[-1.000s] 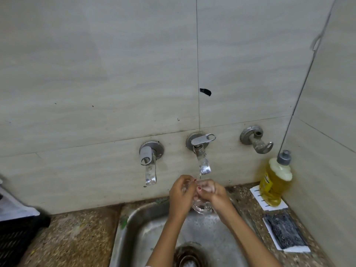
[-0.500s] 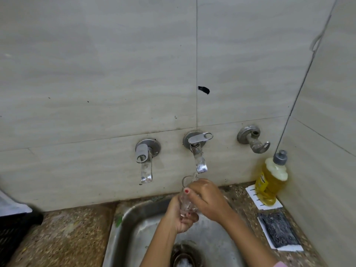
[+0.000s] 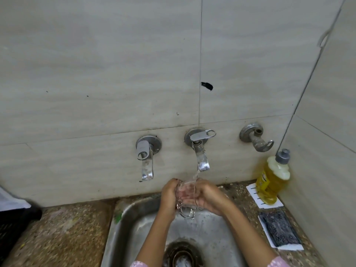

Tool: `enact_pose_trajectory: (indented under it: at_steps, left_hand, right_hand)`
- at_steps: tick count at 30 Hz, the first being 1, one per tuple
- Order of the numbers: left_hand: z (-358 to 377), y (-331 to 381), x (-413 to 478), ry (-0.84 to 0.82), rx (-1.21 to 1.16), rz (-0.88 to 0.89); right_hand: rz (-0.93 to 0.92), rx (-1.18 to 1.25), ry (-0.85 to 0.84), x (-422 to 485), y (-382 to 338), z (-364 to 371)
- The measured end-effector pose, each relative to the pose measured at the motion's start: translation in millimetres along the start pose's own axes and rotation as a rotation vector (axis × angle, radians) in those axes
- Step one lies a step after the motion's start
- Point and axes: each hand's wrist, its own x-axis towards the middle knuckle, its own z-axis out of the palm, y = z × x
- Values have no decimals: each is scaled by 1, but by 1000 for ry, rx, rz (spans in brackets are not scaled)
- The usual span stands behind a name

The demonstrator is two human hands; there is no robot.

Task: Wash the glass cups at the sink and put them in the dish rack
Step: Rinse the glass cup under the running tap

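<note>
1. Two hands meet in the lower middle of the frame, above the back part of the sink (image 3: 133,230), with a glass cup (image 3: 186,201) pressed between them.
2. The left hand (image 3: 169,197) has its fingers curled round the cup's left side, the fingertips hooked over the top edge.
3. The right hand (image 3: 209,198) wraps the cup's right side, fingers bent inward against the glass.
4. One thick end of the cup sticks out below both hands; whether water stands inside it is hard to tell through the blur.
5. A thin stream of water runs from the middle tap (image 3: 200,151) straight down onto the cup and the fingers.
6. The left tap (image 3: 145,157) is left of the hands, and a worn pipe fitting (image 3: 254,137) is on the wall at the right.
7. A bottle of yellow dish soap (image 3: 273,180) stands at the right edge of the frame on a white card, in the corner of the tabletop (image 3: 67,237).
8. A dark scrub pad (image 3: 278,229) lies on a second white card just below the bottle.
9. A dark drain (image 3: 181,253) shows at the bottom of the sink, between the forearms.
10. A black slotted crate (image 3: 11,226) is cut off at the lower left edge.
</note>
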Motion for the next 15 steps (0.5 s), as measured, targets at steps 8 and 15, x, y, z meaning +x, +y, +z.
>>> enact_pose_trajectory:
  at_steps: [8, 15]
  left_hand:
    - [-1, -21, -2, -136, -283, -344]
    - [1, -27, 8, 3, -343, -158]
  right_hand:
    - [-91, -1325, -117, 30, -17, 6]
    - [197, -129, 38, 35, -8, -3]
